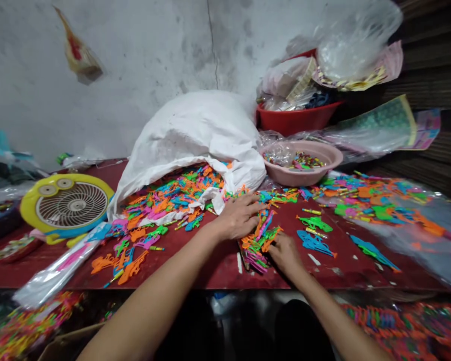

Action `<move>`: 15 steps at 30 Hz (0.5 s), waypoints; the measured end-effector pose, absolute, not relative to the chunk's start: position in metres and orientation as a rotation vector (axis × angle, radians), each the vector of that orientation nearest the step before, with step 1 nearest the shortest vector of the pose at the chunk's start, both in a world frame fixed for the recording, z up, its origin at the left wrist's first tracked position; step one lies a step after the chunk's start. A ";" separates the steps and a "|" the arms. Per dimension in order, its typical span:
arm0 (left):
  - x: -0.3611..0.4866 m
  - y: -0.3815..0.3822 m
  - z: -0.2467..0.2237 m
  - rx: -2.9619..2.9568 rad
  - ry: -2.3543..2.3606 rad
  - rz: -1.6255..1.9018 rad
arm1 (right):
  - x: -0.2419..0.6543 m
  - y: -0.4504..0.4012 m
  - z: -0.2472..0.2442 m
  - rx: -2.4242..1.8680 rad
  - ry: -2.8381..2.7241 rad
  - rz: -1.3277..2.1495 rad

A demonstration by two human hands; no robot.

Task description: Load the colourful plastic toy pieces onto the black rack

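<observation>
Small gun-shaped plastic toys (261,245) in orange, blue, pink and green lie heaped between my two hands near the table's front edge. My left hand (240,215) rests over the far left side of this heap, fingers stretched out and spread. At its right side, my right hand (284,254) has its fingers curled against the toys, gripping some at the edge; its fingertips are partly hidden. Behind my left hand, a big white sack (195,125) lies on its side, its mouth spilling many more of these toys (173,193).
A yellow fan (67,206) and a clear plastic bag (65,265) are at left on the red table (218,268). A pink basin (304,175) holds small pieces, with a red basin (296,119) behind. More toys (383,198) lie on plastic sheeting at right.
</observation>
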State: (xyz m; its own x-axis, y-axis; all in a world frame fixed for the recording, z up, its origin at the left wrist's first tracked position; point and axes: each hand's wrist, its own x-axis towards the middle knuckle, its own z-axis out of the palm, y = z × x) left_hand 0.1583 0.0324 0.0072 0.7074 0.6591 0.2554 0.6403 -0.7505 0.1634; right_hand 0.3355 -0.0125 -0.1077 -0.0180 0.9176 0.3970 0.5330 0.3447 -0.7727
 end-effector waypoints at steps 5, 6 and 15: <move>0.156 0.029 0.007 2.867 1.052 0.475 | 0.338 -0.010 -0.107 -1.249 -1.578 0.692; 0.156 0.029 0.009 2.868 1.049 0.467 | 0.338 -0.009 -0.107 -1.254 -1.554 0.735; 0.155 0.031 0.008 2.862 1.092 0.382 | 0.335 -0.009 -0.102 -1.277 -1.630 0.588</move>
State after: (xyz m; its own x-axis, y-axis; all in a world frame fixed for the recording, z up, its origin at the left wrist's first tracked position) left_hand 0.1553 0.0311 0.0080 0.7191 0.6623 0.2101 0.6488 -0.7483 0.1384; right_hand 0.3352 -0.0090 -0.1023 -0.0045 0.9243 0.3816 0.4677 0.3392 -0.8162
